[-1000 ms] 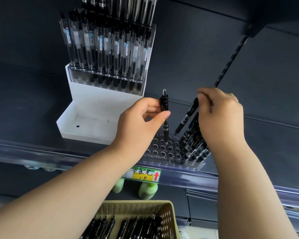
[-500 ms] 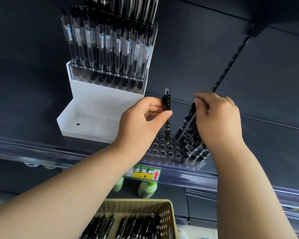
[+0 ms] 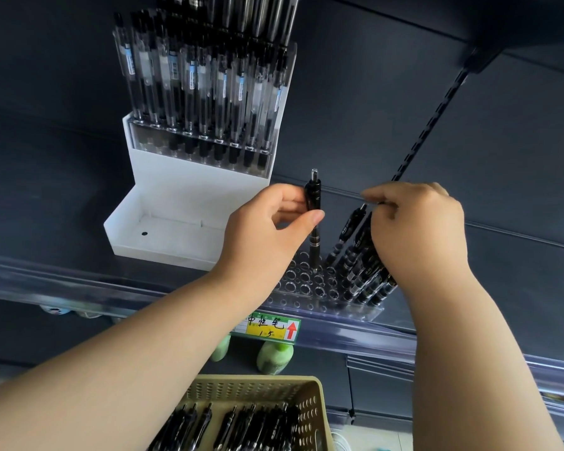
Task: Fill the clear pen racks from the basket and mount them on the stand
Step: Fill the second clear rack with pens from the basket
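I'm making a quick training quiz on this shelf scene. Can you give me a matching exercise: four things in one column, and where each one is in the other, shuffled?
Things
1. black pen
2. basket
3. price label
4. white stand

Places
A. on the shelf's front rail
B. pinched in the left hand, tip at the clear rack
C. at the shelf's back, left of the hands
D. bottom of the view, holding pens

Pairs: 1-B, 2-D, 3-A, 4-C

Single head view, close, facing forward at shelf (image 3: 79, 281).
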The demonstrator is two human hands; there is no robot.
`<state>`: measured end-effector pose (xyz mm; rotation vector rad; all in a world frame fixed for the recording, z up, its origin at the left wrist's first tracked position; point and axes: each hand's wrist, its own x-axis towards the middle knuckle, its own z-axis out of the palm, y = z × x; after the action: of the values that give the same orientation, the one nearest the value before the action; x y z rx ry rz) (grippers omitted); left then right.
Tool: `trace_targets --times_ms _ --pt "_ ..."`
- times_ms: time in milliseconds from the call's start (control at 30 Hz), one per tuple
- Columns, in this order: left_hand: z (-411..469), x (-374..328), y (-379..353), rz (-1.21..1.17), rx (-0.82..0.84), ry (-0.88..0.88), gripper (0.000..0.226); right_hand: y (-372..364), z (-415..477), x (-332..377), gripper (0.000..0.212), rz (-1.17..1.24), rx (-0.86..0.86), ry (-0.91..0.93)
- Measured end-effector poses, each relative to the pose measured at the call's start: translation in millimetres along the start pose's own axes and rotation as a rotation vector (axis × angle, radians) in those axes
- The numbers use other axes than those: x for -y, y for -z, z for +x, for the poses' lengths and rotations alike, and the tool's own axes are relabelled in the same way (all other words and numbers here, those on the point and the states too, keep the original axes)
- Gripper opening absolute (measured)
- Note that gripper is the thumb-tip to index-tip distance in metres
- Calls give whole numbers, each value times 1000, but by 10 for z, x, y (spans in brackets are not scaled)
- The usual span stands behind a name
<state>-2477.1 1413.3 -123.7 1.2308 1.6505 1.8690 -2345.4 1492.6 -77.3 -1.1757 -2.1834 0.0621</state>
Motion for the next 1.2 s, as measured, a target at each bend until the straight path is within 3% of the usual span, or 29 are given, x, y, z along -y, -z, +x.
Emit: trace_targets --times_ms 600,1200 --pt "49 -2 -228 -12 29 9 17 -4 -45 -89 46 -184 134 87" --pt "81 192 -468 320 198 69 12 11 -34 -99 45 36 38 60"
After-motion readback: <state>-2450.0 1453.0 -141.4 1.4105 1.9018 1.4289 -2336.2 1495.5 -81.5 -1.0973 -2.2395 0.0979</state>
